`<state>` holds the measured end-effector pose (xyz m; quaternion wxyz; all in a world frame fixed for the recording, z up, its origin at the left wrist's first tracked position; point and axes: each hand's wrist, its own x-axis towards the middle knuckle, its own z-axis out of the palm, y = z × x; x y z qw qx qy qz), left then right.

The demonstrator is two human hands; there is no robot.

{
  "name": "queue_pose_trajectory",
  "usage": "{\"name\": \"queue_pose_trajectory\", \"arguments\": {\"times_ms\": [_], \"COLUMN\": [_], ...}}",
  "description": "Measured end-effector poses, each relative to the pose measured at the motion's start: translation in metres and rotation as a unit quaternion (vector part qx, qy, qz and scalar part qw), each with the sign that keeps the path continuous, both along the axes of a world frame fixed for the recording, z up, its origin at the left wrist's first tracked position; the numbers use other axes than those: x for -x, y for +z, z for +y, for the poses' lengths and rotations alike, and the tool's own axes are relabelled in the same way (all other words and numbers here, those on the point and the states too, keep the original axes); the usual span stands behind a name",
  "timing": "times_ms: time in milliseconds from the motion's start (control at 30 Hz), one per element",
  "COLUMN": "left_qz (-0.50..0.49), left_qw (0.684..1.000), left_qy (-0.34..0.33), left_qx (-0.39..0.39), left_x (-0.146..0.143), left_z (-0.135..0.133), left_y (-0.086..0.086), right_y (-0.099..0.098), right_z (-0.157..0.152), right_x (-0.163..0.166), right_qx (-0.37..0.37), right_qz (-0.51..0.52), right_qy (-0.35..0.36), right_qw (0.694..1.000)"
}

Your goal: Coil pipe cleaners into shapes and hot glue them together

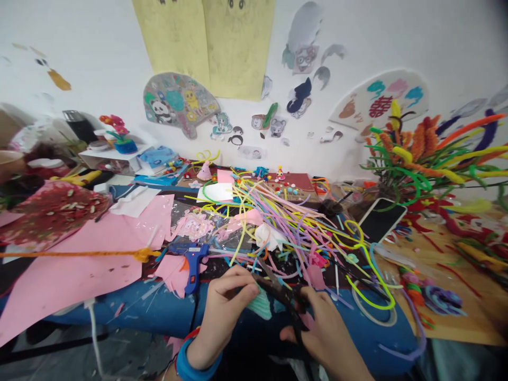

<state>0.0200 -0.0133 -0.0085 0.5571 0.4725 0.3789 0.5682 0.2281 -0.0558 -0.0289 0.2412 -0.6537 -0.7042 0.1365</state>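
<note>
My left hand (224, 307) pinches a small teal fuzzy piece (260, 306) at the near edge of the table; a blue band circles that wrist. My right hand (319, 330) grips the handles of black scissors (283, 293), whose blades reach up and left toward the teal piece. Both hands are closed and sit close together, just in front of a heap of coloured pipe cleaners (278, 222).
A blue glue gun (193, 262) lies left of my hands beside pink paper sheets (79, 259). A phone (381, 219) lies right of the heap, with a pipe-cleaner bouquet (420, 153) behind it. A wooden board (456, 280) with small craft pieces sits at right.
</note>
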Motion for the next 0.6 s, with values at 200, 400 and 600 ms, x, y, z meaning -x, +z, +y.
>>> {"name": "queue_pose_trajectory", "arguments": {"times_ms": [200,400,600], "left_qz": [-0.062,-0.084,-0.054], "left_qw": [0.994,0.986,0.990], "left_qy": [0.036,0.025,0.030], "left_qx": [0.085,0.144,0.129], "left_x": [0.000,0.001,0.014], "left_z": [0.001,-0.004,-0.009], "left_y": [-0.007,-0.006,-0.012], "right_y": [-0.013,-0.017,-0.008], "right_z": [0.029,0.047,0.063], "right_x": [-0.032,-0.026,-0.042], "right_qx": [-0.050,-0.084,0.029], "right_qz": [-0.045,-0.164,-0.226], "right_qy": [-0.069,0.005,0.064], "right_qw": [0.995,0.983,0.972]}}
